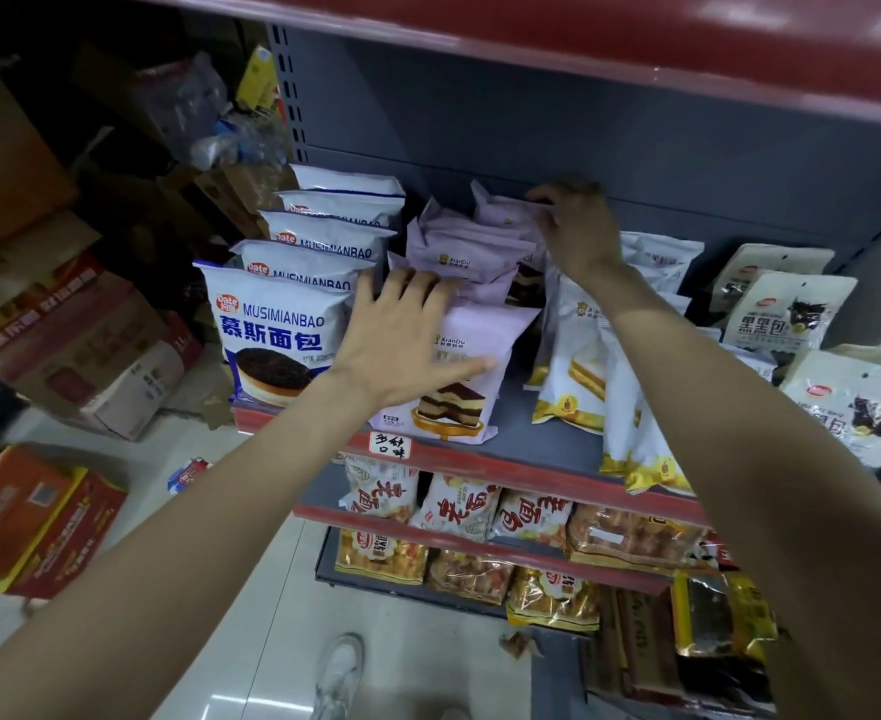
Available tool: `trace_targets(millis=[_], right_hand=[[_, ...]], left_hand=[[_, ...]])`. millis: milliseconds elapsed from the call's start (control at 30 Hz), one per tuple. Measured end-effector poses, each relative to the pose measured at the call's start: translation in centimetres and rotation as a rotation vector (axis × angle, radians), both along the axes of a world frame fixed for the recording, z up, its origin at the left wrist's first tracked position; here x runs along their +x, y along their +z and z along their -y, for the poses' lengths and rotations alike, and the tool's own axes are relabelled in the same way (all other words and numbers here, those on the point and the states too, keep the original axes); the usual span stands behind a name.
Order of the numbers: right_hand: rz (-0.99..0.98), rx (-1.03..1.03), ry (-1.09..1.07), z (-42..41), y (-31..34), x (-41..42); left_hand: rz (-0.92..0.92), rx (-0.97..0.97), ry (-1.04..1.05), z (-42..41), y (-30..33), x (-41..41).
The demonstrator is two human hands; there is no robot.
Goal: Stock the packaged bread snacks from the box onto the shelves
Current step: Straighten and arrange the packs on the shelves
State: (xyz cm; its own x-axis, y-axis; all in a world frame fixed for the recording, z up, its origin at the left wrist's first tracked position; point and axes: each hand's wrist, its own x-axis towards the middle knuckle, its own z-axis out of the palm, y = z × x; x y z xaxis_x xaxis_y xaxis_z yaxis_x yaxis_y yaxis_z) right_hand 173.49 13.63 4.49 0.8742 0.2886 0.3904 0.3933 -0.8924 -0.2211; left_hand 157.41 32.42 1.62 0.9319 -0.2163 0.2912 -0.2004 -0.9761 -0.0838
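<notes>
With the left hand (407, 340) spread flat on the front lilac pack (472, 374) and the right hand (576, 228) seemingly pinching the rearmost pack (506, 213), a hard shove could topple the row beneath that grip.

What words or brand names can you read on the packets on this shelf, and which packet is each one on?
"MUSIMIANBAO": front blue and white packet, repeated on the packets stacked behind it.
"Date": red oval logo on the same packet.
"慕斯面包": large blue characters on the same packet.
"XianDu": front lilac packet under the left hand, and the lilac packets behind.
"黑黑包": white packet at right.
Handwritten shelf tag, lower-shelf bags and floor boxes: too blurred to read.
</notes>
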Motion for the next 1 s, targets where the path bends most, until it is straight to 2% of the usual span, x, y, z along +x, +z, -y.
trace_targets(millis=[67,133,167,333,433,667,800,900,1000], right_hand=[[-0.038,-0.146,0.01,0.2,0.0,0.7],[-0.034,-0.196,0.037,0.1,-0.1,0.5],[-0.014,-0.204,0.04,0.2,-0.3,0.4],[0.011,-0.404,0.007,0.9,-1.2,0.4],[-0.024,-0.454,0.067,1.6,-1.7,0.5],[-0.026,-0.417,0.066,1.6,-1.2,2.0],[0.024,-0.199,0.091,0.6,-0.9,2.3],[0.052,-0.034,0.224,-1.0,-0.4,2.5],[-0.057,0.011,0.344,-1.6,-0.2,3.1]], left_hand=[[0.092,-0.096,-0.054,1.2,1.0,0.8],[0.147,-0.147,-0.12,2.6,1.8,2.6],[0.113,-0.16,-0.137,3.0,2.3,3.8],[-0.275,-0.115,-0.117,3.2,2.8,9.2],[-0.336,-0.112,-0.107,3.0,1.4,9.1],[-0.234,-0.118,-0.091,3.2,0.2,7.6],[-0.243,-0.127,-0.072,3.3,0.2,7.2],[-0.25,-0.126,-0.069,3.3,0.3,7.0],[-0.247,-0.138,-0.063,3.3,0.3,6.9]])
